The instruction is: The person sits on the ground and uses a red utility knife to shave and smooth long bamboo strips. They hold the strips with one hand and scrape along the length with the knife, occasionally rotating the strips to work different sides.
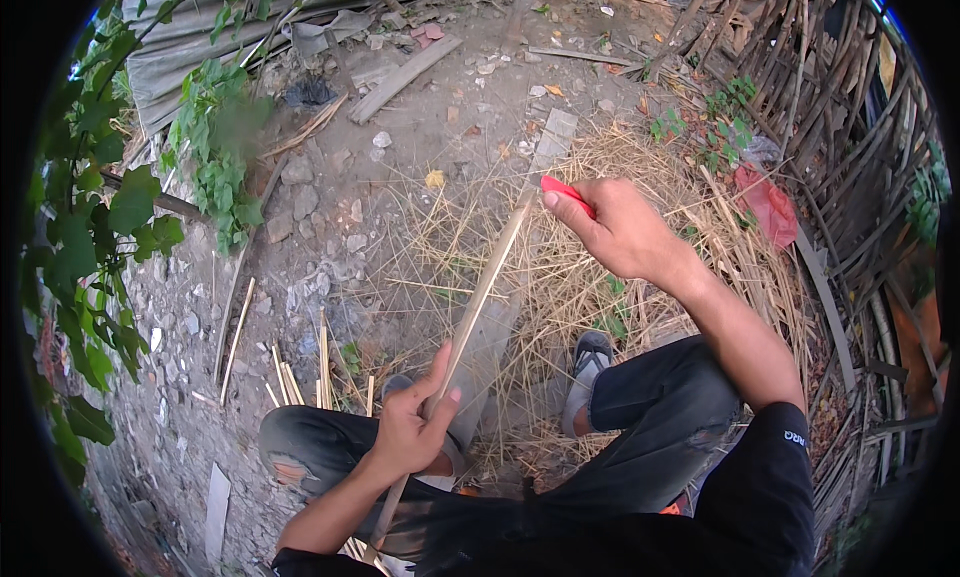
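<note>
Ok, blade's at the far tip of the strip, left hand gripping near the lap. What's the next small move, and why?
Probably draw the red-handled knife in the right hand down along the bamboo strip toward the left hand. The knife meets the strip only at its far end, and the length below it lies free over the pile of shavings.

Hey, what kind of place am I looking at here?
Probably an outdoor yard used for working bamboo. The bare ground is dirt and rubble, split slats are heaped on the right, and pale shavings lie beneath the strip held by the left hand and right hand.
</note>
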`<action>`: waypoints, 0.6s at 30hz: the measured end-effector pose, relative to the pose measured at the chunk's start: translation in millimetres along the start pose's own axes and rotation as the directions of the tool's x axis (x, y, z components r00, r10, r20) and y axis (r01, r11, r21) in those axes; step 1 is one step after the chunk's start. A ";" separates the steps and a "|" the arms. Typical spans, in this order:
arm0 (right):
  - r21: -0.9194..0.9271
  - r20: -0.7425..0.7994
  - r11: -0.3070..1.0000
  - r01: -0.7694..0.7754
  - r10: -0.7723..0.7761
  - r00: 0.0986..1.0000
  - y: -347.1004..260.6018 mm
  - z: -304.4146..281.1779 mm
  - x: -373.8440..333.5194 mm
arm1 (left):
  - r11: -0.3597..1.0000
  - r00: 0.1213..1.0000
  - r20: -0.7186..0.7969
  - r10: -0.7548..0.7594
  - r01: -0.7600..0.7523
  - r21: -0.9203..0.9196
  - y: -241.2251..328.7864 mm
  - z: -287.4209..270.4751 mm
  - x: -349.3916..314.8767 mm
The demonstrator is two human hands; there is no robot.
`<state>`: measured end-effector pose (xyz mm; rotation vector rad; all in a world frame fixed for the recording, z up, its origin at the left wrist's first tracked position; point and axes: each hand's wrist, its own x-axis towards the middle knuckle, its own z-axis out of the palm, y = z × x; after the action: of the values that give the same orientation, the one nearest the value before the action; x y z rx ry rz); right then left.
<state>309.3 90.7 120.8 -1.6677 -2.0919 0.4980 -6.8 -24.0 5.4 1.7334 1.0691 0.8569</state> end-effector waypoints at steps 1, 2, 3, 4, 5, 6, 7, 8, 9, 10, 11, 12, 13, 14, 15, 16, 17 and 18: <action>0.000 0.038 1.000 -0.005 0.005 0.999 -6.0 0.5 -2.6 | 0.999 1.000 -0.008 0.029 -0.029 0.017 -2.1 0.8 -0.4; 0.001 0.070 1.000 -0.012 0.012 0.997 -10.3 1.5 -5.0 | 0.997 0.998 -0.012 0.062 -0.062 0.037 -3.2 0.5 1.0; -0.031 0.083 0.999 0.012 -0.010 0.997 -12.5 5.1 -7.7 | 0.996 0.997 -0.018 0.080 -0.079 0.052 -3.9 0.5 2.1; -0.062 0.096 0.997 0.037 -0.031 0.995 -13.6 10.4 -10.5 | 0.993 0.995 -0.024 0.097 -0.095 0.067 -4.5 0.7 2.9; -0.092 0.111 0.994 0.064 -0.053 0.992 -13.6 16.2 -13.4 | 0.991 0.993 -0.030 0.112 -0.110 0.082 -4.3 1.1 3.4; -0.154 0.122 0.988 0.029 -0.010 0.992 -11.9 24.6 -15.1 | 0.995 0.998 -0.018 0.062 -0.061 0.079 -1.0 0.0 2.9; -0.158 0.111 0.987 0.031 -0.013 0.994 -11.4 25.9 -13.5 | 0.997 1.000 -0.005 0.012 -0.011 0.075 4.7 -2.1 1.8; -0.160 0.103 0.986 0.033 -0.016 0.995 -11.3 27.5 -12.3 | 0.996 1.000 0.003 -0.010 0.010 0.085 5.9 -3.1 0.8; -0.163 0.095 0.986 0.034 -0.019 0.995 -10.4 29.1 -10.8 | 0.995 0.999 0.010 -0.032 0.031 0.095 6.8 -4.0 0.0; -0.190 0.070 0.981 0.041 -0.028 0.997 -7.9 31.6 -8.7 | 0.993 1.000 0.013 -0.021 0.020 0.118 5.6 -4.7 0.8; -0.217 0.044 0.975 0.047 -0.039 0.998 -3.5 34.8 -6.0 | 0.990 1.000 0.017 -0.011 0.008 0.142 5.1 -6.0 0.3; -0.248 0.014 0.968 0.048 -0.046 0.999 4.8 35.2 -2.7 | 0.990 0.998 0.035 -0.043 0.038 0.133 6.8 -6.4 0.7; -0.297 -0.118 0.954 0.046 -0.085 0.989 27.6 40.3 7.1 | 0.990 0.996 0.053 -0.074 0.067 0.123 9.3 -8.0 0.8; -0.269 -0.216 0.962 -0.047 -0.013 0.976 55.4 23.6 19.2 | 0.988 0.992 0.069 -0.110 0.101 0.114 9.2 -8.8 -0.7; -0.238 -0.315 0.961 -0.141 0.061 0.947 80.6 2.1 29.6 | 0.993 0.997 0.079 -0.005 -0.004 0.115 6.4 -8.4 -7.9; -0.105 -0.369 0.945 -0.310 0.252 0.895 100.9 -26.7 35.8 | 0.986 0.991 0.090 0.098 -0.109 0.127 3.7 -9.9 -22.5; -0.084 -0.372 0.949 -0.305 0.254 0.893 100.4 -34.3 31.7 | 0.966 0.974 0.082 0.212 -0.221 0.133 0.1 -8.7 -30.8; -0.058 -0.354 0.951 -0.304 0.265 0.897 101.4 -27.2 19.4 | 0.994 0.995 0.102 0.021 -0.032 0.108 -4.6 -15.6 -40.7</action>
<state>403.6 132.2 93.1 -1.9785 -1.6595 0.1575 -37.4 -55.2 2.8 1.8662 1.0445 0.7309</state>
